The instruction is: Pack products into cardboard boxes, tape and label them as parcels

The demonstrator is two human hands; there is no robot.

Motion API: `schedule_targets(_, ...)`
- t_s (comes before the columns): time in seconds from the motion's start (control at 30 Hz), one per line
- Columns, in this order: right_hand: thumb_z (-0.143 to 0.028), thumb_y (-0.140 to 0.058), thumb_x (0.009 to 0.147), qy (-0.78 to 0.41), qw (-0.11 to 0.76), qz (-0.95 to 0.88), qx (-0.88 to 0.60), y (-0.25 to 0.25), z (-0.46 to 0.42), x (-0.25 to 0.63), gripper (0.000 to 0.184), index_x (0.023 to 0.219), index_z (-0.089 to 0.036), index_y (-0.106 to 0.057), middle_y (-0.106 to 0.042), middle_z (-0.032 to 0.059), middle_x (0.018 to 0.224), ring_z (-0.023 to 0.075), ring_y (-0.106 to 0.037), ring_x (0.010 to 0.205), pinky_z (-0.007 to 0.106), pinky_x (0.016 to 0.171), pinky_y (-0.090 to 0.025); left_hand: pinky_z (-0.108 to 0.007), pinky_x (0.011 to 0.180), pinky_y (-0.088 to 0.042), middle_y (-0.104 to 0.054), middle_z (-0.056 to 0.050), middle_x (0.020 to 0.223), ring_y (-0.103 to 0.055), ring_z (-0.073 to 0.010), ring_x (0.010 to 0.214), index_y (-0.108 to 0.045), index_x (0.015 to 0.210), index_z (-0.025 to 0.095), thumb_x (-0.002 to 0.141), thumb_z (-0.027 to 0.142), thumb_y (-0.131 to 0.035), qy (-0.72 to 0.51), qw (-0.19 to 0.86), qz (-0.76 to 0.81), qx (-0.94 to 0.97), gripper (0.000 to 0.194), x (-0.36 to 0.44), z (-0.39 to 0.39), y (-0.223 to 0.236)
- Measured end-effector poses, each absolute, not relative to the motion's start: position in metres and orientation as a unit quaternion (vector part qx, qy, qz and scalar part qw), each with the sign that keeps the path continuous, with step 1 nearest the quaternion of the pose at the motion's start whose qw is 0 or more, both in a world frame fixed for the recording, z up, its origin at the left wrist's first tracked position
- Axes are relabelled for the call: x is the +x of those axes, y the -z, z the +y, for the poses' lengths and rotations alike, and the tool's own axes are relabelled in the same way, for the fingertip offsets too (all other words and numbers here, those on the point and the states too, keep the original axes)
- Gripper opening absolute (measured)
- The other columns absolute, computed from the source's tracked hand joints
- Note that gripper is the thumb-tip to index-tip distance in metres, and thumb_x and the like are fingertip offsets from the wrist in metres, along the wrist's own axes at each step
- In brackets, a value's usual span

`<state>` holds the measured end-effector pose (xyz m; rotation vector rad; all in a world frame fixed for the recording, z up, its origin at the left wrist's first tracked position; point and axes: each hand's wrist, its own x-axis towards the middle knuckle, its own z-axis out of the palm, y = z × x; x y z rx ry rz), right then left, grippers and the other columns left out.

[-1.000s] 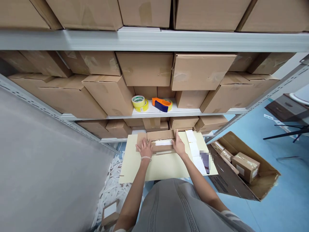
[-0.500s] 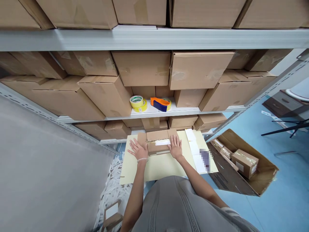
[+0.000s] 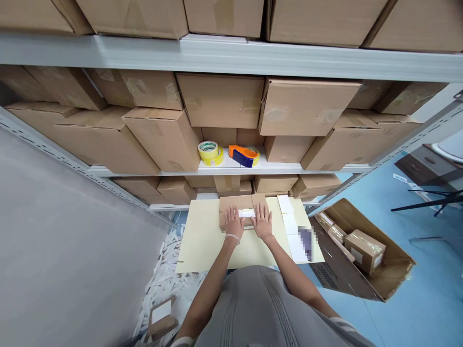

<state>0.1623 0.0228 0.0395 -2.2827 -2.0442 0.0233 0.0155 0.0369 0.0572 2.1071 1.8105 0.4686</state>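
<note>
A small brown cardboard box (image 3: 237, 201) lies on the pale yellow board (image 3: 202, 246), and a white strip (image 3: 246, 212) shows on its top. My left hand (image 3: 234, 225) rests flat on the left half of the box, fingers stretched forward. On the right half lies my right hand (image 3: 263, 222), palm down with the fingers slightly spread. Neither hand is wrapped round anything. Right of the box, a strip of white labels (image 3: 289, 221) runs down the board beside a dark, blurred-out object (image 3: 306, 243).
Shelves ahead hold many cardboard boxes. Yellow tape rolls (image 3: 210, 153) and an orange and blue tape dispenser (image 3: 244, 155) sit on the middle shelf. A large open carton (image 3: 392, 284) with packed boxes stands right. White paper scraps (image 3: 159, 284) and a labelled box (image 3: 161, 315) lie lower left.
My left hand has moved right, from the open left flap onto the box top. That flap no longer sticks out to the left. My right hand has slid from the box's right edge onto its top.
</note>
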Motion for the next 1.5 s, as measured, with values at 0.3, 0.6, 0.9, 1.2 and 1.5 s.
schedule_targets(0.3, -0.047, -0.018, 0.099, -0.001, 0.052, -0.670, -0.740, -0.037, 0.022, 0.165, 0.065, 0.154, -0.013, -0.016, -0.017, 0.0104, 0.159, 0.0304, -0.007, 0.148, 0.055, 0.116, -0.010, -0.052, 0.119, -0.015, -0.020, -0.017, 0.158, -0.013, -0.0302, 0.148, -0.032, 0.149, 0.010, 0.096, 0.042, -0.033, -0.137, 0.079, 0.617, 0.771, 0.062, 0.015, 0.031, -0.036)
schedule_targets(0.6, -0.044, -0.023, 0.099, -0.026, 0.054, -0.665, -0.744, -0.044, 0.021, 0.163, 0.064, 0.154, -0.012, -0.018, -0.015, 0.0109, 0.160, 0.0296, -0.006, 0.148, 0.054, 0.117, -0.006, -0.059, 0.118, -0.010, -0.017, -0.011, 0.160, -0.009, -0.0335, 0.148, -0.030, 0.150, 0.023, 0.094, 0.043, -0.041, -0.142, 0.072, 0.602, 0.783, 0.060, 0.025, 0.023, -0.032)
schedule_targets(0.9, -0.031, -0.033, 0.096, -0.156, 0.117, -0.655, -0.730, -0.087, 0.032, 0.185, 0.053, 0.146, -0.018, -0.037, -0.038, 0.0105, 0.152, 0.0250, -0.032, 0.141, 0.050, 0.115, -0.019, -0.061, 0.116, -0.010, -0.016, -0.006, 0.161, -0.009, -0.0330, 0.148, -0.030, 0.149, 0.033, 0.094, 0.043, -0.042, -0.141, 0.073, 0.594, 0.789, 0.056, 0.024, 0.025, -0.027)
schedule_targets(1.2, -0.031, -0.039, 0.093, -0.052, 0.357, -0.711, -0.604, -0.206, 0.102, 0.190, 0.040, 0.127, -0.017, -0.054, -0.059, 0.0129, 0.125, 0.0278, -0.052, 0.117, 0.045, 0.101, -0.039, -0.060, 0.117, -0.006, -0.013, -0.006, 0.161, -0.008, -0.0332, 0.148, -0.029, 0.149, 0.034, 0.093, 0.041, -0.044, -0.128, 0.095, 0.597, 0.786, 0.058, 0.025, 0.029, -0.024)
schedule_targets(1.5, -0.022, -0.039, 0.093, 0.000, 0.253, -0.846, -0.470, -0.290, 0.199, 0.093, 0.041, 0.131, -0.011, -0.048, -0.052, 0.0149, 0.134, 0.0301, -0.046, 0.123, 0.044, 0.102, -0.035, -0.062, 0.116, -0.008, -0.013, -0.007, 0.162, -0.008, -0.0341, 0.148, -0.032, 0.149, 0.032, 0.093, 0.043, -0.044, -0.130, 0.110, 0.596, 0.785, 0.058, 0.026, 0.028, -0.027)
